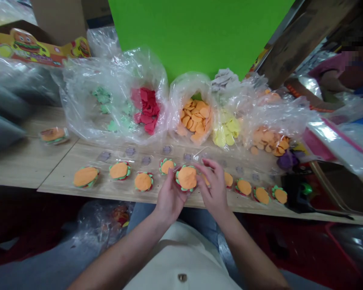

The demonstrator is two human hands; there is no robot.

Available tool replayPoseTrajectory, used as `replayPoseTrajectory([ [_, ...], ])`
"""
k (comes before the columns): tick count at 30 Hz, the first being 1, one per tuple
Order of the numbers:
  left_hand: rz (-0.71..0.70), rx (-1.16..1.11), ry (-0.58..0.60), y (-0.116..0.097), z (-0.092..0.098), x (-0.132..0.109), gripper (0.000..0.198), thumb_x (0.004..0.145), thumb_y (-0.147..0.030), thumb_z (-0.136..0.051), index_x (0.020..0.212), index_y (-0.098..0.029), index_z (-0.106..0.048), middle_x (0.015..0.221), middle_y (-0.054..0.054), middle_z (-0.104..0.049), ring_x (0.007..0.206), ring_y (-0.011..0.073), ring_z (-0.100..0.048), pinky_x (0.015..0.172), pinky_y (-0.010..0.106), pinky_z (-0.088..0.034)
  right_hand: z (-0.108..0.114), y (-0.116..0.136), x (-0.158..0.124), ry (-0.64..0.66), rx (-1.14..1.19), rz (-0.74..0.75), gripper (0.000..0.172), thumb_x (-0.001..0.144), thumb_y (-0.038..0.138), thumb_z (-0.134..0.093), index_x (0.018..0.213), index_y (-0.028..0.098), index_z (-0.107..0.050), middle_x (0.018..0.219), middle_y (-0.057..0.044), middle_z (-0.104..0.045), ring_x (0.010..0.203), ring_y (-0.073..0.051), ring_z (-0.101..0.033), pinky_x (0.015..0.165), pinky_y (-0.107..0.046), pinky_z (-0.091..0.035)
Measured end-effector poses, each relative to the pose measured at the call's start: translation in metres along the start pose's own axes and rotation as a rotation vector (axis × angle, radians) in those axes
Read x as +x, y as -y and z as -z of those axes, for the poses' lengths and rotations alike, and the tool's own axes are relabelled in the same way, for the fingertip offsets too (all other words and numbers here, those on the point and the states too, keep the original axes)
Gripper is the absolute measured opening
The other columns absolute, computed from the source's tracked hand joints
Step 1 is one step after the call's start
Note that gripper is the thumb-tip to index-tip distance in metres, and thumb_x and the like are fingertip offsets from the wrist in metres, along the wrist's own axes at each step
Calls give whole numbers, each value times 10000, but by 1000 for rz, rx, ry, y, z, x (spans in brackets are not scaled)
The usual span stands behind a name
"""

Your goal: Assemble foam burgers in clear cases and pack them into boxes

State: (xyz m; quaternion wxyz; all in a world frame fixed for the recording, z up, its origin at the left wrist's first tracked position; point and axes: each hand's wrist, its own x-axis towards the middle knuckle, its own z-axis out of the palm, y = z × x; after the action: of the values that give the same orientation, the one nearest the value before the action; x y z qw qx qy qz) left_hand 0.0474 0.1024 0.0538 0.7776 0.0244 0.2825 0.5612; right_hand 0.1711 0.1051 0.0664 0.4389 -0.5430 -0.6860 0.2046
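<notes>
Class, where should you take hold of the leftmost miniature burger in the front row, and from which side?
Pinch the miniature burger across its rim, coming from the near side: it lies flat, a low round stack with an orange top, and the next burger sits on its right, so the near edge looks freest.

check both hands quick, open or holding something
left hand: closed, holding a burger-shaped piece
right hand: partly closed, fingertips against that piece's edge
</notes>
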Motion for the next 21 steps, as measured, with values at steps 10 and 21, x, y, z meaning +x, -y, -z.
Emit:
replayPoseTrajectory([
  [10, -687, 1162, 196, -1, -25, -11, 278, 662, -224, -702, 933, -260, -650, 1321, 70, -446, 1314, 284, -226, 1103, 426, -58, -49, 3, -2, 75, 1095, -665, 660, 838, 644, -159, 1106, 212, -578, 1093, -64, -622, 1144, -207, -500, 945, -390, -438],
  [21, -518, 63, -233, -124, 27, -42, 184, 832, -264, -522, 978, -160, -567, 1002, 85, -623, 909, 189, -620, 816, 367, -521, -60, 24, 3, 330, 1399, -882, 551, 722, 671, -359, 1148, 367, -532, 1249, 2, -537, 1225, -260, -421, 973, -579, -365],
])
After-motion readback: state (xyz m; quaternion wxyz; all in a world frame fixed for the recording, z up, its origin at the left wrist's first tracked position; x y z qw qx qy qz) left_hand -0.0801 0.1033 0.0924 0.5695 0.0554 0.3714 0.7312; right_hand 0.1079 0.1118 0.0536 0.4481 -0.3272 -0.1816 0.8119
